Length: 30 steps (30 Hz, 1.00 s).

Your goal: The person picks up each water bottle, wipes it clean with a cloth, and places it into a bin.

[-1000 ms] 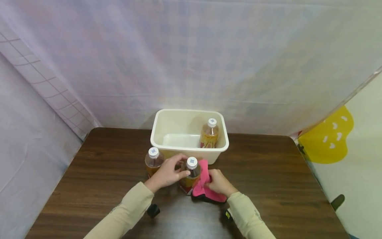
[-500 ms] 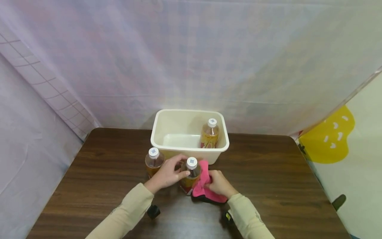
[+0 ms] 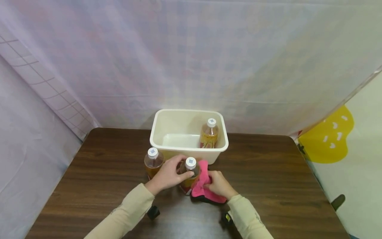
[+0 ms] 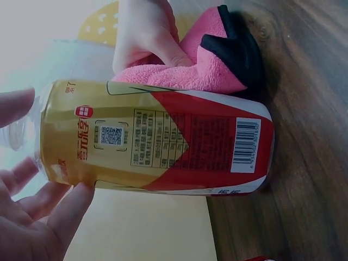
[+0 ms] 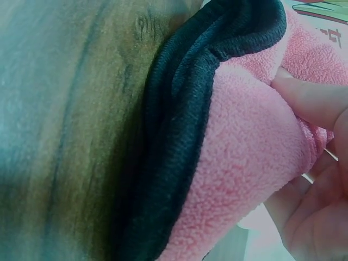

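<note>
My left hand point(image 3: 169, 172) grips a drink bottle point(image 4: 157, 138) round its upper part, thumb on the near side. The bottle stands upright on the table, with a white cap and a yellow and red label. My right hand point(image 3: 220, 184) pinches a pink cloth point(image 5: 250, 147) with black edging, bunched up. The cloth lies against the bottle's right side, and its lower edge touches the table. A second bottle point(image 3: 153, 161) stands just left of my left hand, which partly hides it. A third bottle point(image 3: 209, 135) stands inside the white tub at its right end.
The white tub point(image 3: 219, 150) stands at the back of the dark wooden table point(image 3: 262, 179), directly behind the gripped bottle. A pale curtain point(image 3: 191, 59) hangs behind the table. On the right wall is a yellow shape point(image 3: 328, 139).
My left thumb has shifted slightly to the right across the bottle. The cloth and right hand are almost where they were.
</note>
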Tool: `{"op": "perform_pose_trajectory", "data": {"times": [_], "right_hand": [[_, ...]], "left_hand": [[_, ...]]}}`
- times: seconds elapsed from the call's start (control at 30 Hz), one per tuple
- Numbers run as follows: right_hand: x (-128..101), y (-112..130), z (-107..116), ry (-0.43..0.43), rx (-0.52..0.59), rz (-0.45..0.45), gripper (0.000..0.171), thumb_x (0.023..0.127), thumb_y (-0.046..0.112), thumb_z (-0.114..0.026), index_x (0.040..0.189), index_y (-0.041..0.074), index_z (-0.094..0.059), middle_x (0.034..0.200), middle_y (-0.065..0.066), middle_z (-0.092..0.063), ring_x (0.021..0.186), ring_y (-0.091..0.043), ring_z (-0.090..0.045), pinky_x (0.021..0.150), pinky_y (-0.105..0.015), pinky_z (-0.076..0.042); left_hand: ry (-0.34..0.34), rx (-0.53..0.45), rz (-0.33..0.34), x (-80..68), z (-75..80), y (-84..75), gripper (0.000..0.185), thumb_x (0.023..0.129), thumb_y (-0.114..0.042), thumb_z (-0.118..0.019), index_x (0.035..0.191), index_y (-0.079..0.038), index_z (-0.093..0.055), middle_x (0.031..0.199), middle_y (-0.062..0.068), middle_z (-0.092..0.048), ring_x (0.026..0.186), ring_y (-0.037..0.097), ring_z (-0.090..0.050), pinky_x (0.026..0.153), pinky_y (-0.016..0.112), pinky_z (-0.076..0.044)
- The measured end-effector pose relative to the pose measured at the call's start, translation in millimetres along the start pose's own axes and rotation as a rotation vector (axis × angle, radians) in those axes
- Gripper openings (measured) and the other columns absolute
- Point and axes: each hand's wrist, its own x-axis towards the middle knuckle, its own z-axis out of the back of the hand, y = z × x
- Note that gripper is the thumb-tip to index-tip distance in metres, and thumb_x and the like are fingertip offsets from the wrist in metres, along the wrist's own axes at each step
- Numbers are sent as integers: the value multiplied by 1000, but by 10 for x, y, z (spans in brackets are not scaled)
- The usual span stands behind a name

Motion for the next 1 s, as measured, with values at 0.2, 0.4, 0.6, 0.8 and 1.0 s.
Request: {"op": "perform_pose_trajectory", "data": {"times": [0.2,0.4,0.6,0.8,1.0], "right_hand": [[4,1,6,3,-4,-4,17,64,0,-74,74,8,-63,60,6,-56,58,-3,-48,53,-19,-42],[1,19,12,12,-5,-3,18,63,-1,-74,74,8,-63,61,6,-57,58,-4,-48,53,-19,-42],[-1,20,12,15,-5,-10,17,63,-1,-74,74,7,-63,61,5,-57,58,-4,-49,53,-19,-43],[-8,20,22,4,2,-6,17,63,1,-74,75,7,-64,62,6,-58,59,-4,-49,54,-20,-43],[-51,16,82,6,5,13,16,66,6,-77,74,11,-64,64,6,-59,59,-3,-48,53,-19,-43]], "left_hand": [[-19,3,-8,1,6,-19,42,75,-27,-73,109,-8,-56,103,5,-62,92,17,-57,78,36,-49],[-15,29,-23,-1,10,-3,43,76,-28,-72,111,-9,-56,104,4,-62,92,15,-57,77,33,-48],[-7,11,-7,-4,7,3,45,76,-29,-72,113,-9,-53,106,6,-62,92,16,-57,75,30,-48],[-2,-45,15,-12,22,0,43,76,-26,-72,110,-10,-51,105,8,-62,94,19,-59,76,31,-50],[-11,-72,-32,4,32,17,40,76,-21,-73,109,-6,-56,105,8,-61,98,21,-58,83,34,-49]]}}
